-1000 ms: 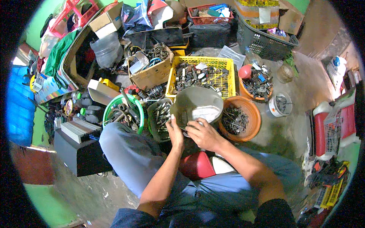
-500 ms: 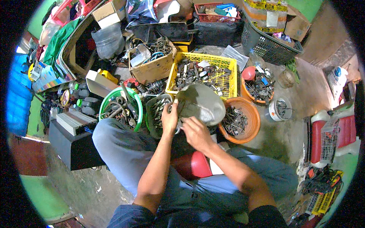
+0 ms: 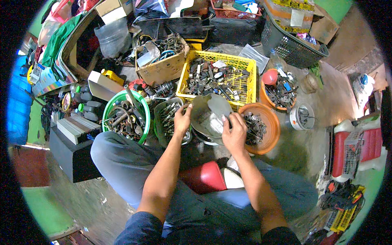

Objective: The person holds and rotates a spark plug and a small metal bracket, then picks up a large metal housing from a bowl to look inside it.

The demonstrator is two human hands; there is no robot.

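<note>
A worn grey bowl [image 3: 209,109] with an uneven rim is tilted toward me, its pale, dusty inside showing. My left hand [image 3: 182,119] grips its left edge with thumb and fingers. On the right edge my right hand [image 3: 235,131] is closed, fingertips pressed at the rim. The bowl's underside is hidden from me. Just left of it stands a dark green tub [image 3: 161,136] of small metal parts. To its right is an orange-brown basin [image 3: 271,139] of dark metal pieces.
A yellow crate [image 3: 251,87] of small parts lies beyond the bowl. Left of my hands is a green-rimmed basin [image 3: 148,118] with metal scrap. A cardboard box [image 3: 161,73] of cables stands behind it. At right are a white bucket [image 3: 302,122] and an orange tub [image 3: 277,104].
My right hand has moved right, from the bowl's near left side to its right edge. The bowl has shifted slightly and now sits between both hands. My left hand stays on its left edge.
</note>
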